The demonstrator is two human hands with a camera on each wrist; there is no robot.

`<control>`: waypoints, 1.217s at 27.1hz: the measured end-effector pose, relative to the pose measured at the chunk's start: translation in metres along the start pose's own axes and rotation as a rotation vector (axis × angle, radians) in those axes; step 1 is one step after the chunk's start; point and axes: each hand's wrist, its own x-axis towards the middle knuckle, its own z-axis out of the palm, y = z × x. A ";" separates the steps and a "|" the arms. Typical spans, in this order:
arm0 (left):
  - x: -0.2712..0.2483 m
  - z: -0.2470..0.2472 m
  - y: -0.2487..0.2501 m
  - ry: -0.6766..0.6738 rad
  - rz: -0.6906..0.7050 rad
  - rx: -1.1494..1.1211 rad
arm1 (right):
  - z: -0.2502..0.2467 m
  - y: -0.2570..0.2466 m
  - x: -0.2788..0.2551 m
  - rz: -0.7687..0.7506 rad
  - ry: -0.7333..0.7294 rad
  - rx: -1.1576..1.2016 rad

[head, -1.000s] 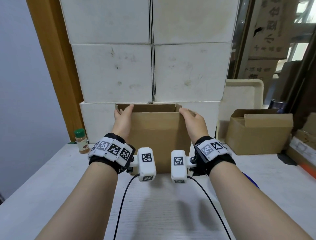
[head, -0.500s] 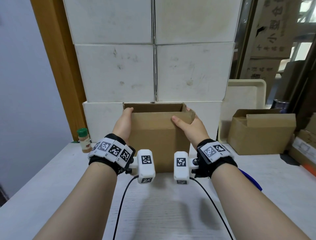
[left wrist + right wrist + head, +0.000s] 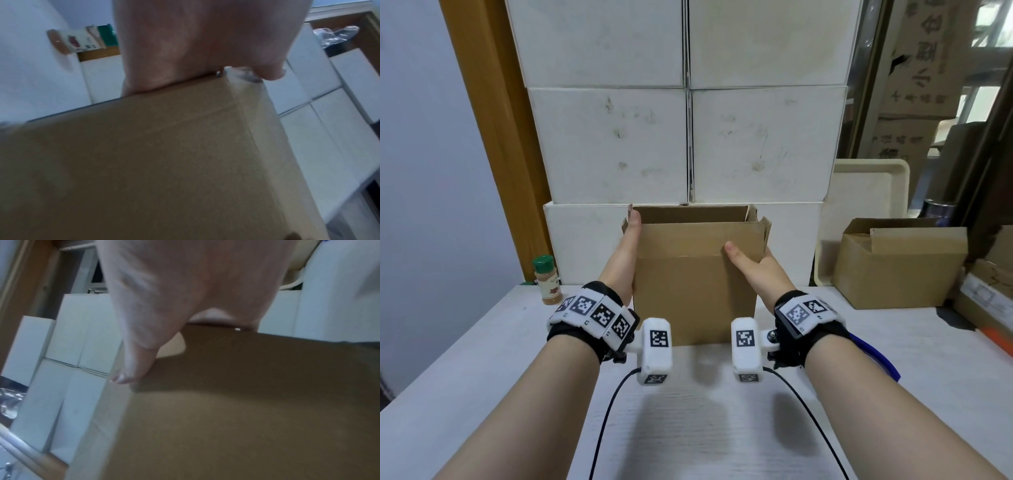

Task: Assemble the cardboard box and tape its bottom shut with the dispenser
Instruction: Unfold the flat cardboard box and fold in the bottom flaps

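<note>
A brown cardboard box (image 3: 688, 284) stands upright on the white table (image 3: 482, 359), its top flaps up and its inside open. My left hand (image 3: 625, 253) lies flat against the box's left side (image 3: 144, 162), with one finger pointing up past the top left corner. My right hand (image 3: 751, 263) holds the near right corner: its thumb (image 3: 131, 368) lies on the front face and the fingers are hidden round the right side. The box's bottom is out of sight. A blue thing (image 3: 876, 356), mostly hidden behind my right forearm, lies on the table.
Stacked white boxes (image 3: 688, 144) form a wall right behind the cardboard box. A green-capped spice bottle (image 3: 547, 279) stands to the left. A second brown box (image 3: 900, 267) and a cream tray (image 3: 866, 205) are to the right. Two black cables (image 3: 606, 418) trail toward me.
My right hand slid down from the top right flap to the near right corner, thumb onto the front face. My left hand came off the top left flap and flattened against the side.
</note>
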 end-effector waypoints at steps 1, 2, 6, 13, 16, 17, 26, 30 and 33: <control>-0.001 -0.001 -0.006 -0.018 0.010 -0.014 | 0.000 0.006 -0.002 0.022 -0.018 -0.003; -0.003 -0.004 -0.011 -0.030 0.012 -0.008 | 0.001 0.013 -0.004 0.036 -0.035 -0.010; -0.008 -0.018 -0.040 -0.048 -0.073 0.120 | 0.000 0.045 -0.005 0.136 -0.099 0.041; -0.014 -0.026 -0.068 -0.059 -0.158 0.345 | 0.003 0.065 -0.009 0.180 -0.088 -0.003; -0.017 -0.020 -0.058 0.049 -0.090 0.384 | 0.000 0.052 -0.014 0.177 0.016 -0.037; -0.018 -0.019 -0.054 0.093 -0.054 0.399 | -0.001 0.048 -0.016 0.180 0.036 -0.048; -0.033 -0.010 -0.022 0.207 0.022 0.155 | -0.003 0.014 -0.019 0.008 0.093 -0.069; -0.045 0.001 0.001 0.243 0.080 -0.049 | -0.004 -0.001 -0.024 -0.050 0.108 -0.012; -0.045 0.005 0.014 0.305 0.122 -0.127 | -0.005 -0.015 -0.027 -0.106 0.118 0.039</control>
